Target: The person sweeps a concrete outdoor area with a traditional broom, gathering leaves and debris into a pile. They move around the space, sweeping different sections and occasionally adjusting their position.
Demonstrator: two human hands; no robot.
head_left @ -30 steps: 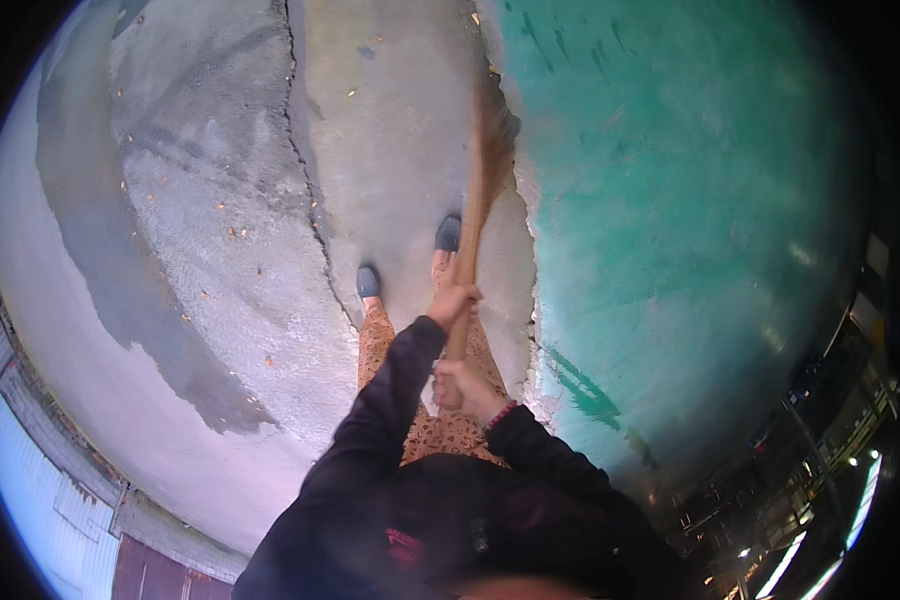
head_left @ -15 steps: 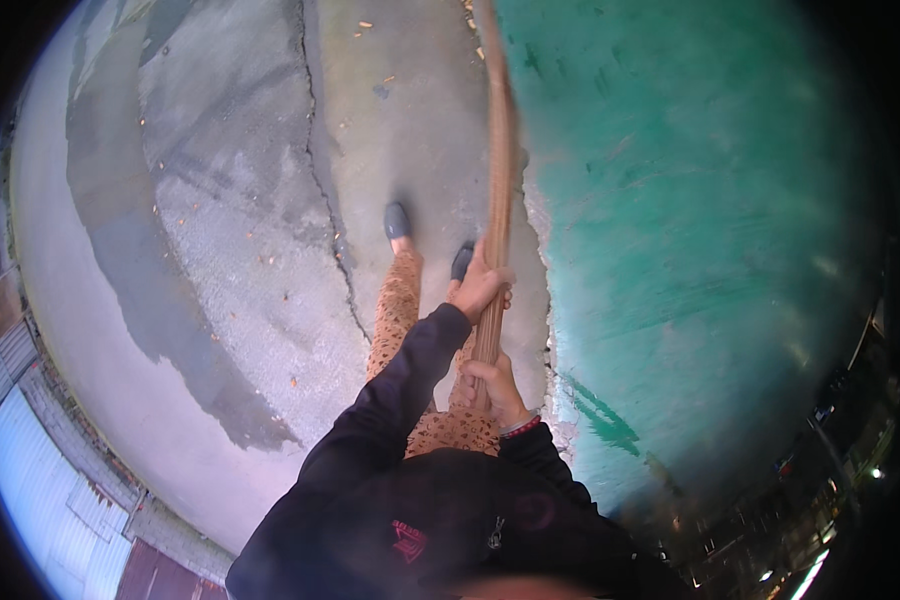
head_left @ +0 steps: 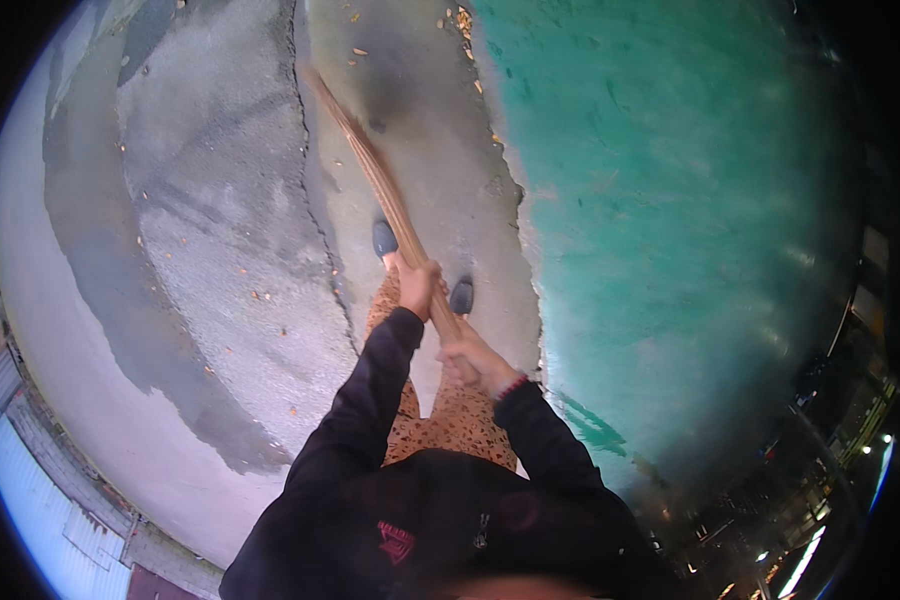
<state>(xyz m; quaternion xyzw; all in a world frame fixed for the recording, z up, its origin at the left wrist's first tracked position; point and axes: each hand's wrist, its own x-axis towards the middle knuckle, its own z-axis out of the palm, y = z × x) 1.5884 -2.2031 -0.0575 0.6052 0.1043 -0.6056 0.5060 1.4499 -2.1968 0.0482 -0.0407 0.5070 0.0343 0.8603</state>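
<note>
A long brown broom point(head_left: 382, 182) is slanting across a grey concrete strip point(head_left: 450, 150), its far end pointing up and to the left, blurring near a long crack point(head_left: 305, 165); whether that tip is touching the ground, I cannot tell. The left hand point(head_left: 419, 290) is clasping the handle partway along, and the right hand point(head_left: 475, 362) is clasping it close to the near end; each grip is wrapping around the broom. A red bracelet point(head_left: 511, 386) is circling the right wrist. Two dark shoes point(head_left: 461, 295) are standing on the strip, one on each side of the handle. The crack is bounding the strip on the left, while a ragged edge point(head_left: 519, 215) is bounding it on the right, well apart from the broom. Small yellow leaves point(head_left: 465, 25) are lying along that edge near the top. Beyond it, a green floor point(head_left: 670, 200) is spreading wide; leftward, rough grey ground point(head_left: 220, 230) is giving sideways room, reaching toward a pale metal wall point(head_left: 45, 500).
</note>
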